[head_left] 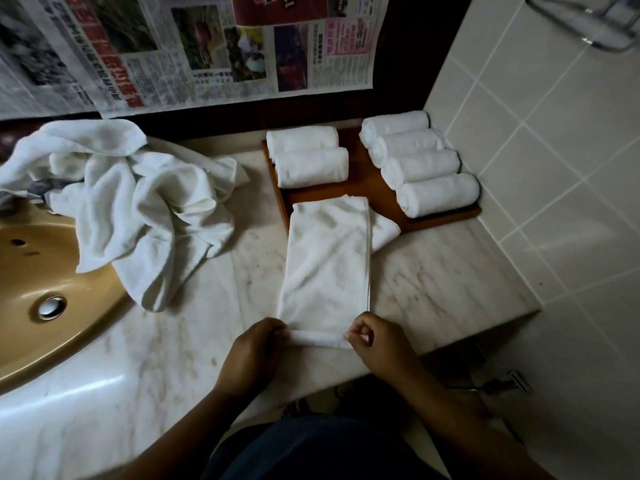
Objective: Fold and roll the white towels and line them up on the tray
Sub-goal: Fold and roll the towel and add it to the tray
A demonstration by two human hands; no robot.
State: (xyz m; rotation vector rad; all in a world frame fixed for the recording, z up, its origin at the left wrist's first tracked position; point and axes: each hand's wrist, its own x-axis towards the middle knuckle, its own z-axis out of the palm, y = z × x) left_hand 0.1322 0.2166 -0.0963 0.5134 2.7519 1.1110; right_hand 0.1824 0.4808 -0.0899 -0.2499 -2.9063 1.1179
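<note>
A white towel (327,261), folded into a long strip, lies on the marble counter with its far end over the front edge of the wooden tray (367,183). Its near end is turned into a small roll. My left hand (258,348) pinches the roll's left end and my right hand (372,339) pinches its right end. On the tray lie two rolled towels (311,157) at the left and several rolled towels (419,164) in a row at the right. A heap of loose white towels (135,206) lies at the left, partly over the sink.
A tan sink (48,289) with a metal drain is set in the counter (450,282) at the left. Newspaper (194,46) covers the back wall. A tiled wall (571,150) bounds the right side, and the counter's front edge runs just below my hands.
</note>
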